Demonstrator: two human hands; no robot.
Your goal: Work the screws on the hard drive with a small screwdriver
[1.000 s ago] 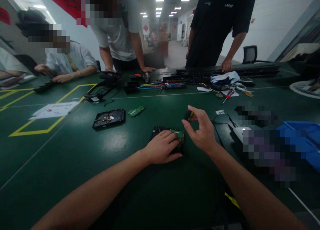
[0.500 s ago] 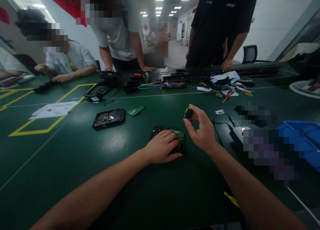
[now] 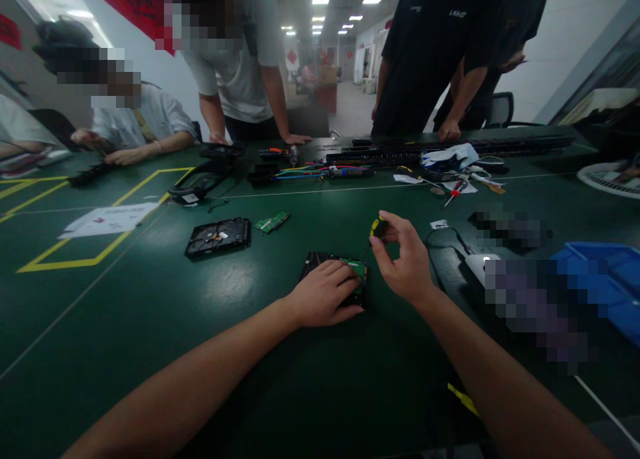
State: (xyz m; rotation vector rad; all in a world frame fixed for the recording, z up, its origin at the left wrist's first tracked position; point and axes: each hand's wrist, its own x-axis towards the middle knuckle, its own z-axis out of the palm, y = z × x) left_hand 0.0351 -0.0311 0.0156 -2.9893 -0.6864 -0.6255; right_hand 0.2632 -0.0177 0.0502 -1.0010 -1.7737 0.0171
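A: State of the right hand?
B: Thumb and fingertips pinch the screwdriver, its handle rounded, dark, yellow-banded. The thin shaft slants steeply down; the tip seems to reach the board's right end, though the view is dim.
A: Left hand?
B: Palm down, fingers slightly spread, on the hard drive. The drive lies left of the right hand; the left is nearer.
A: Materials?
B: Black casing, green circuit board, smooth green tabletop.

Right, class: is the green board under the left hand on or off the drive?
On: the green board lies on the black drive, partly beneath the left hand.
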